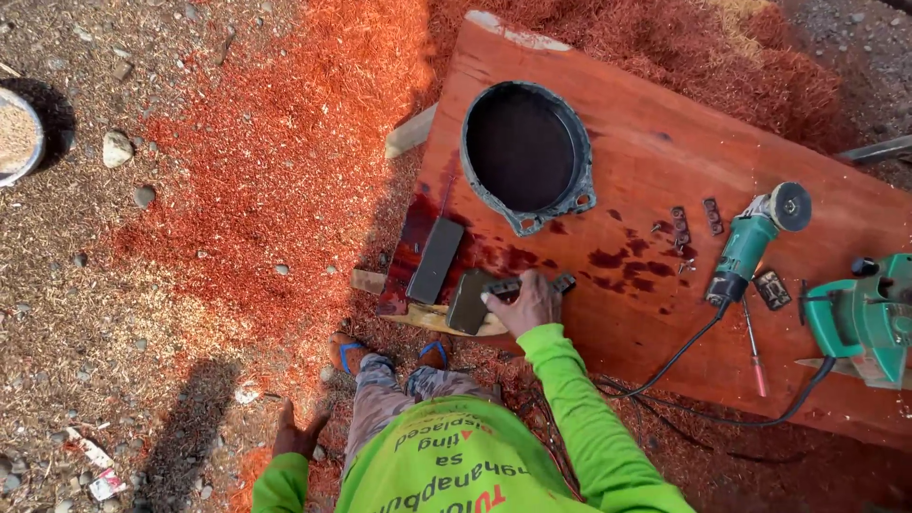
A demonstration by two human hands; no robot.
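Outdoor ground, red sawdust over gravel, big reddish wood slab (665,313) on it. Right hand (527,302) rests at slab's near edge, fingers wrapped on a narrow dark blade-like piece (541,284); palm covers its middle, exact kind hard to tell. Dark sharpening stone (467,302) touches that grip on its left, a second dark block (436,260) just further left. Black round basin (525,152) beyond the grip. Green angle grinder (750,242) well right; green power tool (869,318) cut off by frame. Left hand (296,437) down by the ground, in shadow, grasp unclear.
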